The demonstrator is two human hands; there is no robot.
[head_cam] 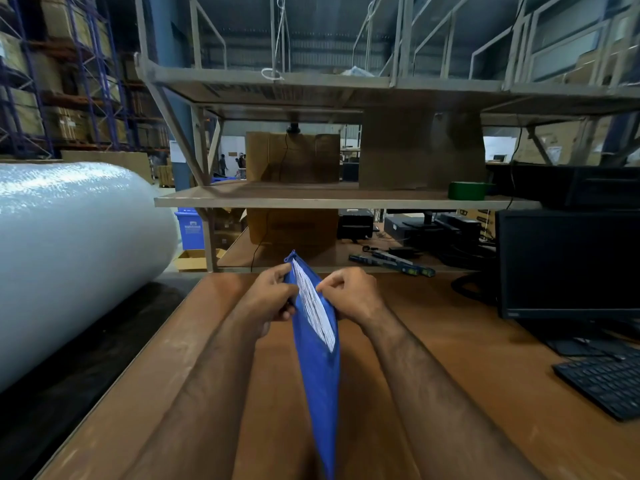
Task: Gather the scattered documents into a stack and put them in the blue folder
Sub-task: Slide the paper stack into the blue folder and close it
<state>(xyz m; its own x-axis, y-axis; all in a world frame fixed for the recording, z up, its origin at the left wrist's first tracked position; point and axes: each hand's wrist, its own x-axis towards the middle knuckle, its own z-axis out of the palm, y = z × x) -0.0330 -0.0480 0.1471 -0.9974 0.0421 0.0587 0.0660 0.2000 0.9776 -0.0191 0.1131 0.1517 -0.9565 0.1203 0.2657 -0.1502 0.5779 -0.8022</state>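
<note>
A blue folder [318, 375] is held edge-up over the brown table [467, 375], its mouth facing up toward me. A stack of white documents [313, 306] sits inside, their edges showing in the gap. My left hand [272, 296] pinches the folder's left lip near the top. On the other side, my right hand [349, 294] pinches the right lip. The two hands hold the mouth slightly apart. The folder's lower end runs out of view between my forearms.
A large roll of bubble wrap [69, 258] lies to the left. A black monitor [568, 265] and keyboard [602, 382] stand at the right. Beyond the table is a shelf [311, 199] with cardboard boxes and green tape [467, 190].
</note>
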